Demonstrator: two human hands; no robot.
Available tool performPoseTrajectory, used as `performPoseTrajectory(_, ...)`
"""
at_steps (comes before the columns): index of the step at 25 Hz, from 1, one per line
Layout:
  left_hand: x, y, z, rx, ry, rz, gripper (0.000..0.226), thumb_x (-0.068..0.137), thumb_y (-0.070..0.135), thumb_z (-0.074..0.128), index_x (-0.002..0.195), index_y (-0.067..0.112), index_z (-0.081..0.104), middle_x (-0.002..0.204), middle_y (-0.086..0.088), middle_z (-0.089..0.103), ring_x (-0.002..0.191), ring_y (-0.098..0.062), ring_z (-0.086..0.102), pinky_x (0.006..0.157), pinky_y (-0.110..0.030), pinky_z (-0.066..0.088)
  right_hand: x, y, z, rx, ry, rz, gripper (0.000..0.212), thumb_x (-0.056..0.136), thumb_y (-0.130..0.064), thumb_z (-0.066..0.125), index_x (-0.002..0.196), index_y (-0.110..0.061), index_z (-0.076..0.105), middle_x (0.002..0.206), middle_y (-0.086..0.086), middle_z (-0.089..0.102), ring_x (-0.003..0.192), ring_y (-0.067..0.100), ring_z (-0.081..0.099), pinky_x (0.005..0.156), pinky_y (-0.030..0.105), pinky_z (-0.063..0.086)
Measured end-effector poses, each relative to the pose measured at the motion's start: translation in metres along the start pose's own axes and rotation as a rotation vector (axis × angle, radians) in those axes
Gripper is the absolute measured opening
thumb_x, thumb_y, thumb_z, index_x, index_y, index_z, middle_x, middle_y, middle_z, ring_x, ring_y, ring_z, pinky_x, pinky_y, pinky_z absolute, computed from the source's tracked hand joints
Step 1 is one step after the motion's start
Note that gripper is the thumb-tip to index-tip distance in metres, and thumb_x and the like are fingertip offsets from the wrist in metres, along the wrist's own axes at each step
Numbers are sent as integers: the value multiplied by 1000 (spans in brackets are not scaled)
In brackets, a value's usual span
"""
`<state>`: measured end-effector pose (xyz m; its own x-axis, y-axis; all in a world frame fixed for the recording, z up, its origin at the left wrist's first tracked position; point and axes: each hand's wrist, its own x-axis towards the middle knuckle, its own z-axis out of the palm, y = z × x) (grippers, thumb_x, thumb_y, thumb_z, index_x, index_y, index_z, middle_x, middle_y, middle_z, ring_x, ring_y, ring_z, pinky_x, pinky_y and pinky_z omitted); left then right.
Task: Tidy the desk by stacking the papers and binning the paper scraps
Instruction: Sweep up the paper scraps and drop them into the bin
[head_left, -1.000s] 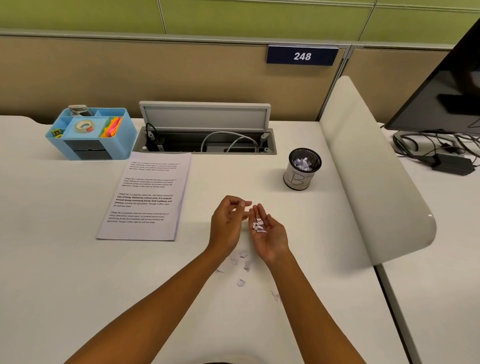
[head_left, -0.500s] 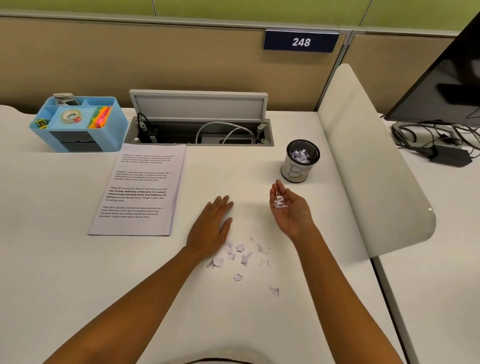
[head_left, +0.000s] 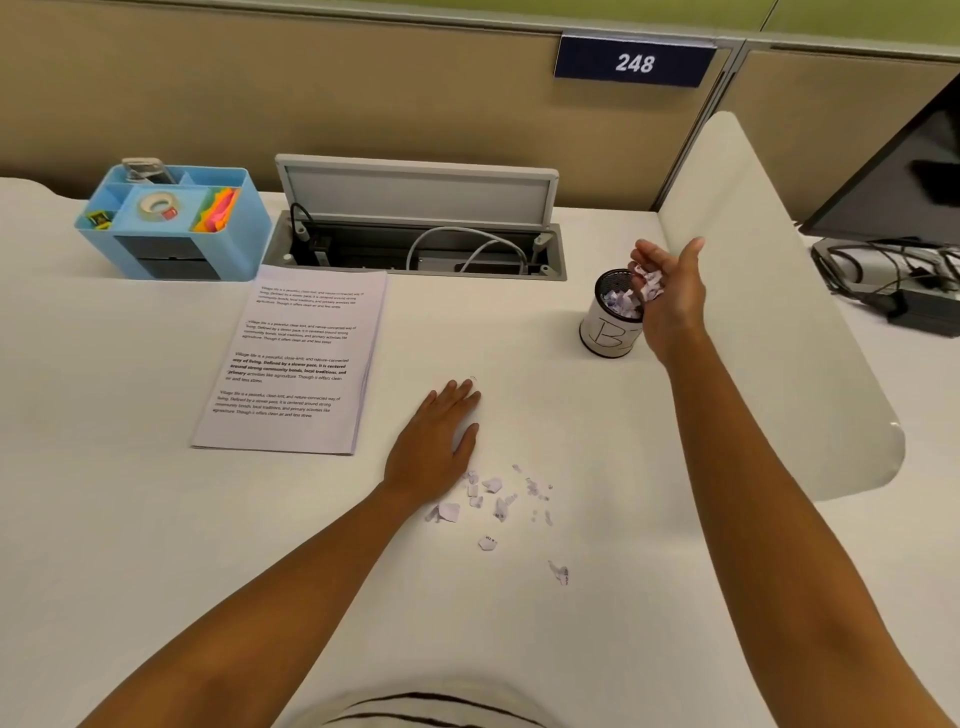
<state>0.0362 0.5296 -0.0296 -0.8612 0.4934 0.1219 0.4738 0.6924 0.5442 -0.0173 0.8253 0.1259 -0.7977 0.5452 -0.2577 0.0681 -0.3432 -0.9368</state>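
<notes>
A small round bin marked "B" stands on the white desk, with torn paper inside it. My right hand is tipped over the bin's right rim, palm open, and paper scraps lie in the palm above the opening. My left hand rests flat on the desk, fingers straight. Several loose scraps lie just right of and below it. A neat stack of printed papers lies left of my left hand.
A blue desk organiser with tape and sticky notes stands at the back left. An open cable hatch sits behind the papers. A curved white divider rises right of the bin, with a monitor and cables beyond.
My right hand has carried its scraps from mid-desk up to the bin and tilted over it. My left hand went down flat on the desk and has stayed there.
</notes>
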Motion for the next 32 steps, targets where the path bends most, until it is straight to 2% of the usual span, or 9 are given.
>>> performPoseTrajectory(3, 0, -1, 0, 2, -2, -8, 48, 104, 33, 40, 151, 23, 39, 160, 12, 27, 150, -4, 17, 122, -19, 4, 5, -4, -5, -223, -69, -1, 80, 100, -60, 7, 124, -7, 63, 121, 7, 67, 119, 18, 58, 113, 34, 37)
performPoseTrajectory(8, 0, -1, 1, -1, 4, -13, 48, 104, 34, 40, 151, 25, 39, 160, 15, 26, 149, -1, 16, 122, -19, 5, -1, -6, -12, -358, -170, 46, 91, 94, -67, -6, 133, -14, 58, 131, 1, 64, 135, 16, 43, 121, 41, 12)
performPoseTrajectory(15, -3, 0, -1, -32, -1, -42, 47, 105, 32, 39, 151, 25, 40, 158, 16, 29, 145, 9, 10, 119, -12, 1, -10, 1, -29, 1, -214, 52, 94, 92, -71, -4, 146, -10, 42, 148, 5, 48, 145, 20, 32, 121, 36, 17)
performPoseTrajectory(19, -5, 0, -4, -93, 2, -55, 44, 105, 29, 41, 148, 23, 44, 156, 16, 31, 144, 8, 14, 118, -12, 5, -26, 7, -36, 385, -278, 77, 95, 92, -74, 9, 145, -2, 40, 147, 13, 48, 138, 24, 43, 117, 37, 32)
performPoseTrajectory(23, -13, -2, -8, -186, 11, -69, 40, 105, 25, 44, 144, 21, 49, 149, 21, 33, 142, 8, 20, 115, -6, 7, -56, 30, -34, 491, -345, 111, 91, 93, -72, 17, 139, 2, 46, 139, 16, 56, 131, 25, 53, 111, 35, 40)
performPoseTrajectory(25, -18, -2, -10, -229, 2, -71, 39, 105, 23, 45, 143, 20, 52, 150, 16, 38, 144, 1, 25, 119, -14, 13, -78, 50, -28, 342, -340, 113, 84, 97, -66, 15, 136, 1, 50, 135, 14, 59, 129, 25, 54, 111, 35, 40)
performPoseTrajectory(27, -24, -3, -12, -266, -15, -76, 38, 105, 22, 44, 141, 19, 54, 151, 10, 43, 146, -6, 30, 123, -26, 20, -104, 77, -24, 10, -352, 45, 69, 103, -52, 17, 131, -2, 55, 130, 9, 62, 126, 22, 56, 114, 40, 36)
performPoseTrajectory(29, -31, -4, -13, -286, -10, -66, 37, 105, 20, 44, 140, 17, 56, 150, 7, 46, 145, -7, 33, 123, -29, 21, -130, 107, -23, -411, -441, -101, 50, 106, -39, 28, 127, -10, 63, 128, 1, 65, 125, 12, 56, 114, 38, 37)
performPoseTrajectory(32, -40, -4, -14, -294, 10, -59, 36, 104, 18, 45, 138, 15, 57, 148, 6, 49, 144, -6, 35, 123, -28, 21, -165, 142, -30, -922, -575, -286, 31, 102, -36, 46, 120, -26, 69, 130, -12, 63, 133, 3, 45, 112, 28, 35)
